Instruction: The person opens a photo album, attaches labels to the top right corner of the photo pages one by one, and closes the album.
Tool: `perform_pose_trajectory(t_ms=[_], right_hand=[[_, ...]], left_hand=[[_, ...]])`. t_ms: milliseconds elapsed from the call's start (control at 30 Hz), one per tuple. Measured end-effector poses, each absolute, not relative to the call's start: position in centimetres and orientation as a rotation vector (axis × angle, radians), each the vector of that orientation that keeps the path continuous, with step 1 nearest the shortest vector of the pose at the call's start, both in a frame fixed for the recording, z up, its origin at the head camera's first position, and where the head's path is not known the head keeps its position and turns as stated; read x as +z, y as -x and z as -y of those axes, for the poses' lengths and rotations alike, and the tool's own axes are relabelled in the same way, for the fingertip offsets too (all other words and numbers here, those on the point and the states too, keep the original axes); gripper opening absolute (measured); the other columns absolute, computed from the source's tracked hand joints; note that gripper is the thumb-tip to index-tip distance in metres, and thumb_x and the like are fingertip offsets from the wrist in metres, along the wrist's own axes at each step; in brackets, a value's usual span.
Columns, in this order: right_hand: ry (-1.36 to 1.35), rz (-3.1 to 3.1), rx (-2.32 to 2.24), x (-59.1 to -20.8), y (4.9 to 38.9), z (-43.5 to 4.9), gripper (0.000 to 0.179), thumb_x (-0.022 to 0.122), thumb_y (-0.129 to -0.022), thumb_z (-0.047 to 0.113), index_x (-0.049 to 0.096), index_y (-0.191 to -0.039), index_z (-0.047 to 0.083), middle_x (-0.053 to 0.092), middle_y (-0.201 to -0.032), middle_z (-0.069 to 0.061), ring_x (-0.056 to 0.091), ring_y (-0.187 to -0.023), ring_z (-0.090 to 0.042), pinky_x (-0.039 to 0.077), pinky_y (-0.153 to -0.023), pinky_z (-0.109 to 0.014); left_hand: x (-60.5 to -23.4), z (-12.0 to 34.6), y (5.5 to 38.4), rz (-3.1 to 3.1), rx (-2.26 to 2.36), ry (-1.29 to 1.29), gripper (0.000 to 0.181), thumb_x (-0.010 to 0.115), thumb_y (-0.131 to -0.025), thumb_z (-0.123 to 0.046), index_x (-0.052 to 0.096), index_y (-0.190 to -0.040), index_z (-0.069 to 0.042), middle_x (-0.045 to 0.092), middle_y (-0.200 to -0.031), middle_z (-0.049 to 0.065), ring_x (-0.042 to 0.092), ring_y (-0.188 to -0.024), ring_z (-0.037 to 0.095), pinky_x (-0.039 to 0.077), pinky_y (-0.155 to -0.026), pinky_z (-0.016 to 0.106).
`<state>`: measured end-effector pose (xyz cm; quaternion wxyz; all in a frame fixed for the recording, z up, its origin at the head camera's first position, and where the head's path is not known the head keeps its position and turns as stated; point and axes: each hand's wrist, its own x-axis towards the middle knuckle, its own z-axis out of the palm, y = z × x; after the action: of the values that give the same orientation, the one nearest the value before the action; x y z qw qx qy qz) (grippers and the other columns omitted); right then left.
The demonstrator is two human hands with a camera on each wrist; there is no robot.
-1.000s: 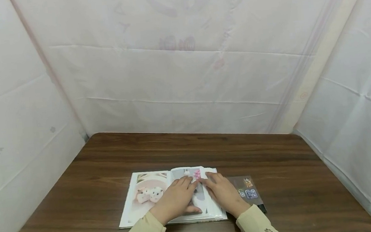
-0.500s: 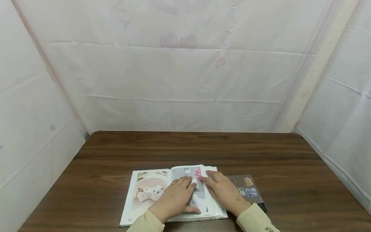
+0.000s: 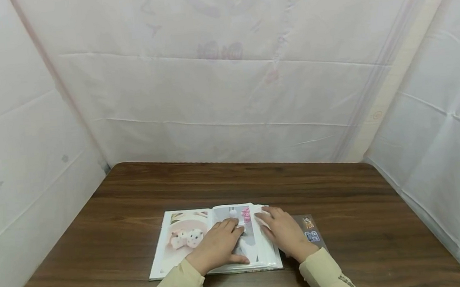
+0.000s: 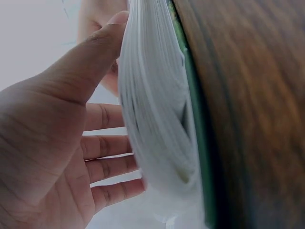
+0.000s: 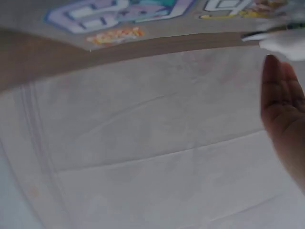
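**Thick photo album (image 3: 198,233) lies open beneath two flat hands**

The album rests on the dark wooden table (image 3: 137,206), close to the person, spread wide with a picture on each side. The left hand (image 3: 216,249) lies across the right-hand page (image 3: 250,246), its fingers extended and its thumb stretched out along the near part; it grips nothing. The right hand (image 3: 284,234) is at that page's outer edge, fingers fairly straight and not curled round anything, though how firmly the tips bear on the paper I cannot tell. Partly under that wrist sits a grey folder (image 3: 313,234) with number decals.

Judging by the thick page block (image 4: 152,105) seen from the left wrist, the album is probably weighty for a book, with a stiff green cover (image 4: 202,143). The leaves look thin, glossy and floppy (likely plastic sleeves, so slippery and easily creased). A single leaf seems best taken lightly by its free outer edge; the whole album, by both cover boards.
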<state>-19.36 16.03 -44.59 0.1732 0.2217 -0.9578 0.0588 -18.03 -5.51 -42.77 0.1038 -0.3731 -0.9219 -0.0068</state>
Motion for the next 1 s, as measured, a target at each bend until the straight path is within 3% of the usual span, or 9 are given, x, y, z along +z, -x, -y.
perform_pose_trajectory(t_ms=[167, 367, 567, 800, 1000], right_hand=[[-0.423, 2.846, 0.212, -42.8, 19.0, -19.0, 0.034, 0.06, -0.084, 0.031, 0.061, -0.112, 0.013, 0.062, -0.111, -0.01, 0.057, -0.102, -0.028, 0.046, -0.087, -0.045], [-0.267, 3.048, 0.185, -41.8, 18.3, -22.8, 0.042, 0.06, -0.083, 0.033, 0.059, -0.114, 0.005, 0.06, -0.113, -0.019, 0.054, -0.106, -0.039, 0.044, -0.088, -0.051], [-0.273, 3.078, 0.205, -42.5, 17.8, -24.2, 0.05, 0.061, -0.082, 0.036, 0.054, -0.119, 0.002, 0.058, -0.115, -0.02, 0.055, -0.104, -0.038, 0.047, -0.085, -0.049], [-0.425, 3.096, 0.35, -43.4, 17.3, -24.4, 0.073, 0.062, -0.073, 0.054, 0.049, -0.128, 0.007, 0.047, -0.133, -0.015, 0.046, -0.121, -0.036, 0.041, -0.095, -0.051], [-0.465, 3.062, 0.341, -44.5, 17.4, -24.3, 0.087, 0.061, -0.067, 0.064, 0.043, -0.133, 0.009, 0.04, -0.14, -0.012, 0.039, -0.127, -0.035, 0.037, -0.094, -0.057]], left_hand=[[-42.8, 5.3, 18.0, 2.72, -0.038, 1.104, 0.077, 0.055, -0.068, -0.068, 0.057, -0.119, -0.01, 0.053, -0.125, 0.01, 0.048, -0.118, 0.023, 0.041, -0.098, 0.036], [-42.8, 5.1, 17.9, 2.728, -0.064, 1.106, 0.077, 0.057, -0.067, -0.067, 0.057, -0.119, -0.01, 0.053, -0.124, 0.01, 0.048, -0.118, 0.023, 0.041, -0.097, 0.037], [-42.8, 5.2, 18.1, 2.731, -0.056, 1.1, 0.076, 0.057, -0.067, -0.067, 0.057, -0.118, -0.011, 0.054, -0.123, 0.009, 0.048, -0.117, 0.022, 0.041, -0.096, 0.036], [-42.8, 5.0, 18.1, 2.724, -0.057, 1.107, 0.076, 0.057, -0.067, -0.068, 0.057, -0.118, -0.011, 0.054, -0.123, 0.009, 0.048, -0.117, 0.022, 0.041, -0.096, 0.036], [-42.8, 5.0, 18.1, 2.736, -0.053, 1.104, 0.076, 0.057, -0.067, -0.068, 0.057, -0.119, -0.011, 0.053, -0.124, 0.009, 0.048, -0.117, 0.022, 0.041, -0.096, 0.037]])
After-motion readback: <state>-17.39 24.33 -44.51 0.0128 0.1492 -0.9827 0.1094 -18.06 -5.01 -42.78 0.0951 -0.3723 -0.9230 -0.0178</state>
